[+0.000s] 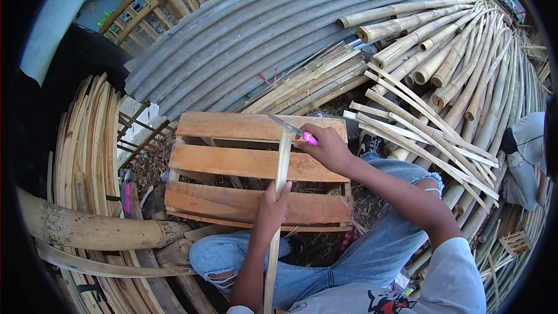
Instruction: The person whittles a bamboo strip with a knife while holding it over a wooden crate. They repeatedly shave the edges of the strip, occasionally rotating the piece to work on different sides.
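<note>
My left hand (271, 208) is closed around a long, flat bamboo strip (283, 160), which runs from my lap up over a wooden slatted crate (232, 161). In my right hand (326, 146) is a knife (310, 138) with a pink handle, gripped by closed fingers. Its blade points to the upper left and lies at the strip's far end, above the crate's top slat. Whether the edge is cutting into the bamboo cannot be made out. The crate rests in front of my bent legs, with gaps between its broad boards.
Split bamboo strips (87, 139) stand stacked at left, near a thick bamboo pole (104, 229). Corrugated sheeting (261, 29) leans behind the crate. Bamboo poles (447, 70) and loose pale strips (430, 134) lie at right. Another person (526, 157) is at the right edge.
</note>
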